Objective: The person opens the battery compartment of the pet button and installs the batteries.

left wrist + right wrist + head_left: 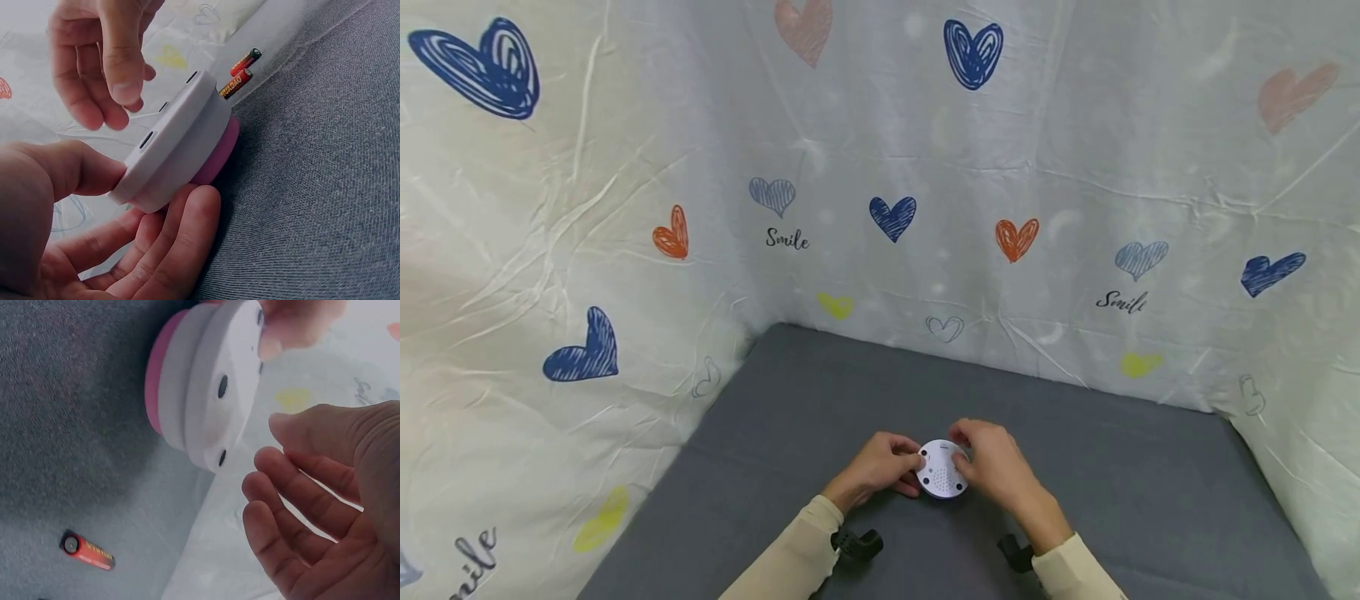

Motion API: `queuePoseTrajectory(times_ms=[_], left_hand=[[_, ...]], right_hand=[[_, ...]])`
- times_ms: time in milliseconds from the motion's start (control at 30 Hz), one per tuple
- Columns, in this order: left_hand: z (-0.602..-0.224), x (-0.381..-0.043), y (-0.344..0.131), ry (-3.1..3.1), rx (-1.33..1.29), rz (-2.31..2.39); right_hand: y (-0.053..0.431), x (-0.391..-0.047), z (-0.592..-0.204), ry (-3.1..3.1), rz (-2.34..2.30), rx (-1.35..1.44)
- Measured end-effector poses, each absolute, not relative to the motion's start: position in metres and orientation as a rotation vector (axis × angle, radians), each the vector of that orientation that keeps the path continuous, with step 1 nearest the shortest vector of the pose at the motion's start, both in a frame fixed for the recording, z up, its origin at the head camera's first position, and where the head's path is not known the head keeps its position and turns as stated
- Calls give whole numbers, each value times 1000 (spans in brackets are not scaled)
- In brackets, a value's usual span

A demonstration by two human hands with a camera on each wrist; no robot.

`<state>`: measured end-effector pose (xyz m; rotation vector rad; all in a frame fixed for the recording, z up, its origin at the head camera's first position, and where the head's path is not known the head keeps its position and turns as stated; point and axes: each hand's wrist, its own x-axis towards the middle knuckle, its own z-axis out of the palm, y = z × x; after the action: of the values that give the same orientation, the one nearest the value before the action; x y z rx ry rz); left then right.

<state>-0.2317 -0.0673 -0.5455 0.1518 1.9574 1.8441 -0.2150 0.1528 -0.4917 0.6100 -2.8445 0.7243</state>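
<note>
A round white device [938, 482] with a pink lower part [219, 153] lies on the grey cloth. Its upward face shows small holes and several dark round feet [223, 386]. My left hand [883, 465] grips its left edge, thumb on the upper face and fingers around the side. Over the right edge hovers my right hand [319, 500], its fingers loosely bent and apart from the device in the wrist views. Two red and black batteries [237, 82] rest on the cloth beyond the device; the head view does not show them.
A grey cloth [820, 392] covers the flat surface. White curtains [865, 125] printed with hearts and the word Smile stand at the back and both sides. Dark wrist straps [859, 546] sit below both hands.
</note>
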Motion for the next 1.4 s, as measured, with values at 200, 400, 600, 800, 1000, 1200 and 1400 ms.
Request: queuePoseTrajectory(times_ms=[200,400,600,800,1000,1200,1400], left_hand=[[-547,-231,-66,1951,148,1852],[-548,-232,-66,1949,138,1864],[-548,-232,-66,1944,128,1868],[-550,-232,-67,1942,130,1870],[-550,-231,-67,1941,143,1864],[-548,-230,-67,1970,149,1850],[-547,-230,-66,1986,136,1837]], right_hand=[[148,-217,-498,-2855,676,684],[145,-217,-500,-2882,654,694],[143,-217,-498,-2879,638,713],[140,-217,-499,-2901,646,737],[139,-220,-497,-2947,656,750],[140,-222,-496,-2953,648,799],[139,-223,-497,-2954,653,818]])
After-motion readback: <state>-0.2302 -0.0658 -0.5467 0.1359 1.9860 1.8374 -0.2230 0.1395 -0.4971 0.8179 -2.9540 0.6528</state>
